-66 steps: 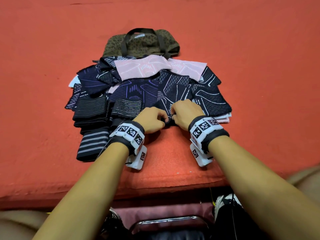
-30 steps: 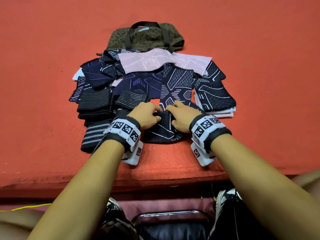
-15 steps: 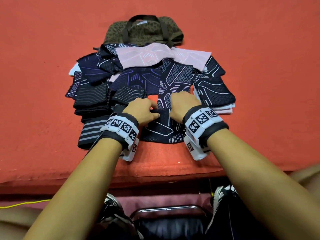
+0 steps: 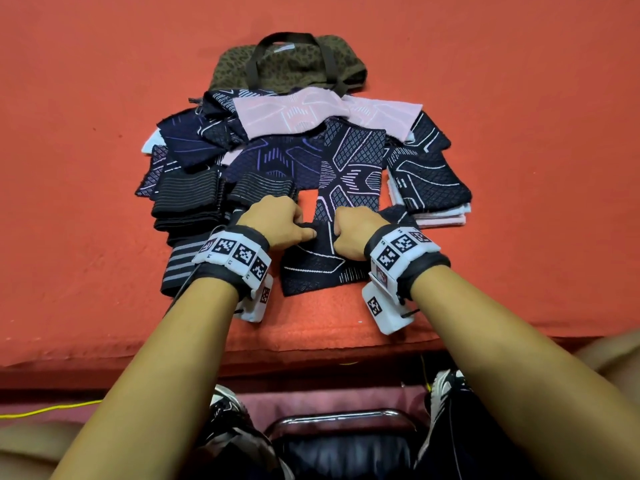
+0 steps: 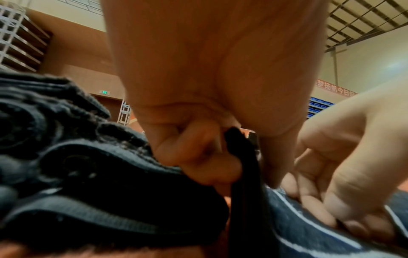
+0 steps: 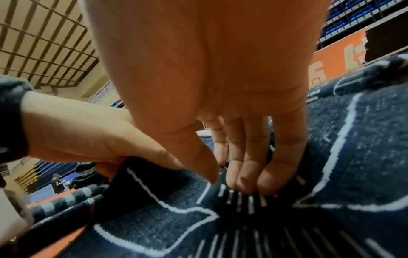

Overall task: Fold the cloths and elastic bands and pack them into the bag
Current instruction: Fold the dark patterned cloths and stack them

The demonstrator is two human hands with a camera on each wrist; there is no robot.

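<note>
A dark navy cloth (image 4: 317, 270) with white lines lies flat near the table's front edge. My left hand (image 4: 294, 230) pinches its raised far-left edge; in the left wrist view the dark fold (image 5: 245, 157) sits between thumb and curled fingers. My right hand (image 4: 341, 232) is on the cloth's far-right part; the right wrist view shows its fingertips (image 6: 253, 185) and thumb pressing down on the patterned cloth (image 6: 176, 227). The olive spotted bag (image 4: 298, 65) with dark handles lies behind the pile, out of reach of both hands.
A loose pile of navy and pink cloths (image 4: 311, 116) spreads between my hands and the bag. Folded dark elastic bands (image 4: 188, 197) and a striped band (image 4: 180, 268) lie beside my left wrist. A folded stack (image 4: 433, 188) lies to the right. The orange table (image 4: 86, 168) surrounds them.
Both hands pulled the navy cloth out of the pile toward the front edge. It now lies spread flat, and the hands have shifted to its far edge.
</note>
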